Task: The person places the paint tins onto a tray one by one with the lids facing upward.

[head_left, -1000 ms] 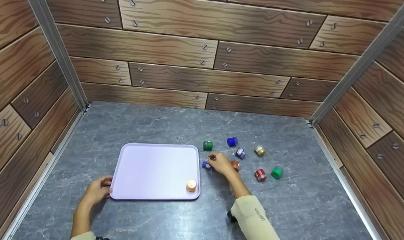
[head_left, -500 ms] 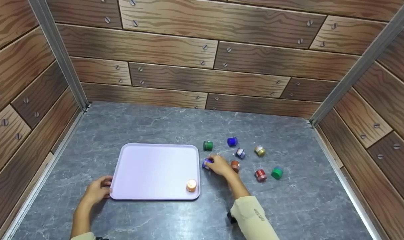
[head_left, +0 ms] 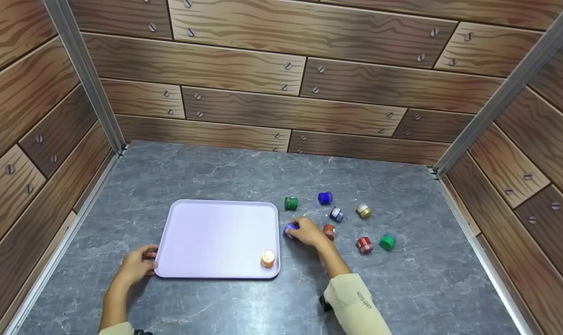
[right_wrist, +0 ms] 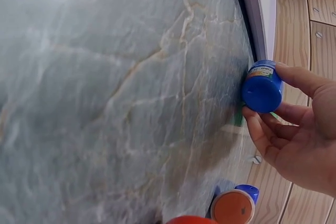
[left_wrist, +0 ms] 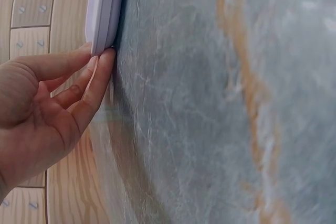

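Note:
A small blue paint jar (right_wrist: 262,94) with a printed label is pinched between the thumb and fingers of my right hand (head_left: 307,231), just beyond the tray's right edge. Its blue end faces the right wrist camera; in the head view the fingers partly cover it. My left hand (head_left: 135,265) holds the near left corner of a pale lilac tray (head_left: 211,232). Seen from the left wrist, the thumb lies on one side of the rim and the fingers on the other. An orange jar (head_left: 268,258) stands in the tray's near right corner.
Right of the tray lie several other jars: a green jar (head_left: 291,203), a dark blue jar (head_left: 325,197), a yellow jar (head_left: 363,211), a red jar (head_left: 364,245) and a brown-orange jar (head_left: 328,231) close behind the right wrist. Wood-patterned walls (head_left: 244,104) enclose the grey marbled table (head_left: 207,172).
The right fingers have closed in on the blue jar, which has turned slightly and shows less of its label in the head view. The left hand and tray stay put.

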{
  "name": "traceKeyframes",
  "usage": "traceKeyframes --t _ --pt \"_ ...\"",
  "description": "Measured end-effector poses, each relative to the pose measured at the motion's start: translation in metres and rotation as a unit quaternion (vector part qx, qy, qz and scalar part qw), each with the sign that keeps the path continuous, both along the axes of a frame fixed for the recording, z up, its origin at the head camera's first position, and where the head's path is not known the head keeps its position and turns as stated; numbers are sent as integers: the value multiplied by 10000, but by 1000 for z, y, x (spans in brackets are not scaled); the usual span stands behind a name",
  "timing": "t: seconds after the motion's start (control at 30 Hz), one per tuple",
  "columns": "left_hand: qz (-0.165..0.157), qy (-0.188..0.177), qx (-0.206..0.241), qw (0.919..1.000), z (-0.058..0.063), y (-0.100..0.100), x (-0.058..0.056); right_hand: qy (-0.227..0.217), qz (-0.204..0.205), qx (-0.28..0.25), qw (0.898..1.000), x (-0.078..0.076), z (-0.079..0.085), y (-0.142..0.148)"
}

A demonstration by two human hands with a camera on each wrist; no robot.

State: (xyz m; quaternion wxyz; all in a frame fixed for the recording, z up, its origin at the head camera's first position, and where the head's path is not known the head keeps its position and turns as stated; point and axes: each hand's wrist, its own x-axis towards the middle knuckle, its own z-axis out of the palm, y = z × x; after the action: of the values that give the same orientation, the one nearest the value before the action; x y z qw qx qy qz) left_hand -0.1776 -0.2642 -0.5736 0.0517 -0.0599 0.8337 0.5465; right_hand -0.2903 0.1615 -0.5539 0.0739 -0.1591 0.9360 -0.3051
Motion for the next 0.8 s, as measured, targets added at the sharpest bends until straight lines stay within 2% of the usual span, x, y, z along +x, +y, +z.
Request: traceKeyframes --t 0.2,0.5,0.8 --pt "38 7 -26 10000 3 1 0 14 -254 -106 9996 0 0 3" --pt "46 -2 -70 10000 2 1 0 172 -164 -373 9990 4 -3 8" --pt "28 -24 -54 10000 1 1 0 33 -290 -593 9978 7 1 8"
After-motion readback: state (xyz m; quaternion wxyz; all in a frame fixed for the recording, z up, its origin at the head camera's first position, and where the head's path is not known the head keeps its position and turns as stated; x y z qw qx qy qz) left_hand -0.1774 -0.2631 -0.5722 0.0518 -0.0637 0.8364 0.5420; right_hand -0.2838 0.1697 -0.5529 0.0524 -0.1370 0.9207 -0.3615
